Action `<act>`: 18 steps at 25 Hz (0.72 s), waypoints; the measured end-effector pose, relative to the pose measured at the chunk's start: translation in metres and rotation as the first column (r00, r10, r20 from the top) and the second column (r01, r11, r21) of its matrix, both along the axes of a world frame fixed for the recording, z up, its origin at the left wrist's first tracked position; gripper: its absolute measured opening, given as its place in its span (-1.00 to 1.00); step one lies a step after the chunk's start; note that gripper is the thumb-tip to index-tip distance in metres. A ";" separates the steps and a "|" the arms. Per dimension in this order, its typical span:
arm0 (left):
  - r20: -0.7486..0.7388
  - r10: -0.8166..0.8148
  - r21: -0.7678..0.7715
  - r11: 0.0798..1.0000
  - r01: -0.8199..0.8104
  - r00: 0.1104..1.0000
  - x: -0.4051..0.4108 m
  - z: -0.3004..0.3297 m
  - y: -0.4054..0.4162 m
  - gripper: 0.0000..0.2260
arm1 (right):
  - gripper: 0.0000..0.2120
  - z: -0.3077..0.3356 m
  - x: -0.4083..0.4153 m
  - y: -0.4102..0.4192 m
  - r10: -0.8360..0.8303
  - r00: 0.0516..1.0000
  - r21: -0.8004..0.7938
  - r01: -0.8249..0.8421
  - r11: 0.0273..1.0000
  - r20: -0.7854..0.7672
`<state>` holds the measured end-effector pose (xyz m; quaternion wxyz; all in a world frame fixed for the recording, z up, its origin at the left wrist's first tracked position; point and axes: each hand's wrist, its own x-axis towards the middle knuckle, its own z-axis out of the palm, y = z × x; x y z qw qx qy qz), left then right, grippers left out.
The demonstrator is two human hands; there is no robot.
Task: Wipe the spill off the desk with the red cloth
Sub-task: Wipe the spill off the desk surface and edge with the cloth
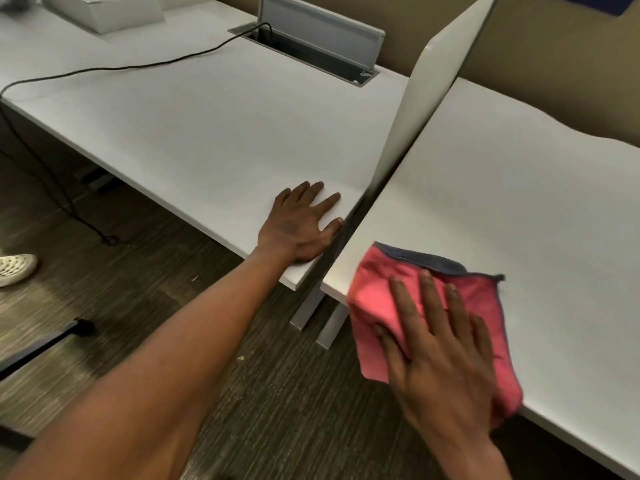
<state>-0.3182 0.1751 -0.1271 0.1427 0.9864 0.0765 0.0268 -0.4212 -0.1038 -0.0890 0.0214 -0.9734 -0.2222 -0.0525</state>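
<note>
White desk (519, 209), red cloth (377, 299) under flat, open right hand (440, 355).

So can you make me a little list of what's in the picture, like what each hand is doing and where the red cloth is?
left hand: flat, palm down, near the corner of the left desk, holding nothing
right hand: spread flat on top of the red cloth, pressing it down
red cloth: on the front edge of the right desk, partly hanging over it
spill: cannot see one
divider panel: stands upright between the desks
black cable: runs across the left desk, down to the floor
</note>
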 end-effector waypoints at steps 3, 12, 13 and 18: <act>0.041 0.017 -0.041 0.999 -0.015 0.999 0.000 -0.001 0.000 -0.48 | -0.29 0.007 0.005 0.029 -0.079 0.995 -0.009 0.079 0.997 -0.052; 0.073 0.012 -0.058 0.998 -0.008 0.997 0.003 -0.006 0.004 -0.55 | -0.21 0.018 0.003 0.076 -0.096 0.972 0.053 0.110 0.992 -0.215; 0.082 0.021 -0.063 0.998 -0.016 0.996 0.002 -0.006 0.002 -0.54 | -0.24 0.020 -0.002 0.058 -0.101 0.967 0.043 0.114 0.993 -0.235; 0.099 0.025 -0.050 0.999 -0.020 0.995 0.002 -0.005 0.000 -0.53 | -0.28 0.027 0.046 0.030 -0.171 0.951 -0.014 0.173 0.985 -0.258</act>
